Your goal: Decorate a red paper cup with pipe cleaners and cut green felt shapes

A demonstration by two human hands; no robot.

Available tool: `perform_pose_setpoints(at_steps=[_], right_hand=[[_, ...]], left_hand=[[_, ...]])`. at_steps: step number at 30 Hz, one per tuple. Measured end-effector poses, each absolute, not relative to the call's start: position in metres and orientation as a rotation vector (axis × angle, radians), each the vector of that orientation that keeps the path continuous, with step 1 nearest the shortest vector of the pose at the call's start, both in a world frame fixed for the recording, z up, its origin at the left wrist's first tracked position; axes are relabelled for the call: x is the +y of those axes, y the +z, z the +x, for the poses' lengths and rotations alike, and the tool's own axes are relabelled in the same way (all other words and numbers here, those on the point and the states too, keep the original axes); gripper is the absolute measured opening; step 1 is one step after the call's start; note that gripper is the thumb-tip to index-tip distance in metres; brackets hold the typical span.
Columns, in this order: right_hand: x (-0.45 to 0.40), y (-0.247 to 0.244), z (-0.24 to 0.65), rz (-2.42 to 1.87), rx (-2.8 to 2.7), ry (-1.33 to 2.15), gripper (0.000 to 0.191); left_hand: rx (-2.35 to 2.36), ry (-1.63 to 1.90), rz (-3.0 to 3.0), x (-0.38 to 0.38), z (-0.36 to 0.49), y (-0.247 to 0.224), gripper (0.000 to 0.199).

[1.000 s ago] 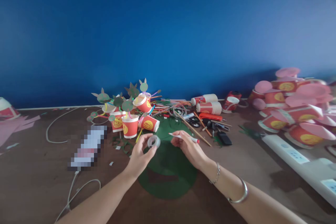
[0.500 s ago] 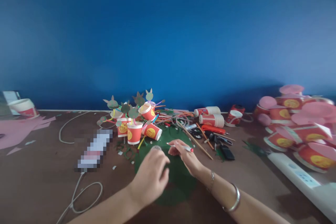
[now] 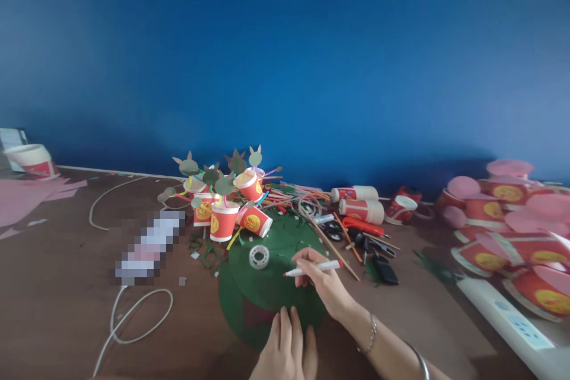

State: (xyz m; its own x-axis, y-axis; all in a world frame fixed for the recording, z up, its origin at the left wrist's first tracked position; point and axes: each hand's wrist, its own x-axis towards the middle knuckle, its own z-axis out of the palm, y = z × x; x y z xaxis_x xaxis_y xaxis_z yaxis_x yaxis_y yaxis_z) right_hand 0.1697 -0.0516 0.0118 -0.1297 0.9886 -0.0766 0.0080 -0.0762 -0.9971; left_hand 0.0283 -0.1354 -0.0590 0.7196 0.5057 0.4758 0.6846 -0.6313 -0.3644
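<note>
My right hand (image 3: 318,279) is closed around a white marker (image 3: 314,268) with a red end, its tip pointing left just above the dark green paper (image 3: 267,285). My left hand (image 3: 287,347) lies flat, fingers stretched, at the near edge of that paper. On the paper, left of the marker, rests a white ring like a tape roll core (image 3: 259,257). The paper has a curved outline, with a brown patch of table showing through near its front.
Behind the paper stand red paper cups (image 3: 224,222) with green animal-head cutouts. Stacked cups (image 3: 361,211), wooden sticks (image 3: 333,249) and a black object (image 3: 385,270) lie to the right. A power strip (image 3: 503,312), pink-and-red cup pieces (image 3: 485,211) and a phone (image 3: 151,246) flank the area.
My left hand has moved off the white ring, down and right to the paper's near edge, its fingers now extended. My right hand still holds the marker, slightly lower. The view has tilted.
</note>
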Motion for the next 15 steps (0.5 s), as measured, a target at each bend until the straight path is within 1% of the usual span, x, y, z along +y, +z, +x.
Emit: perform_pose_setpoints(at_steps=[2, 6, 11, 15], right_hand=[[-0.052, 0.011, 0.171, -1.234, -1.364, 1.316, 0.016], [-0.053, 0.009, 0.173, -1.299, -1.512, 1.265, 0.022], [-0.053, 0.010, 0.174, -1.399, -1.559, 1.225, 0.020], [-0.053, 0.010, 0.177, -1.446, -1.595, 1.225, 0.025]], left_hand=[[-0.867, -0.417, -2.433, -0.137, 0.025, -0.057, 0.033], [-0.911, -0.425, -2.453, -0.139, 0.023, -0.049, 0.030], [-0.944, -0.421, -2.479, -0.140, 0.023, -0.045, 0.029], [-0.936, -0.449, -2.470, -0.143, 0.023, -0.045, 0.029]])
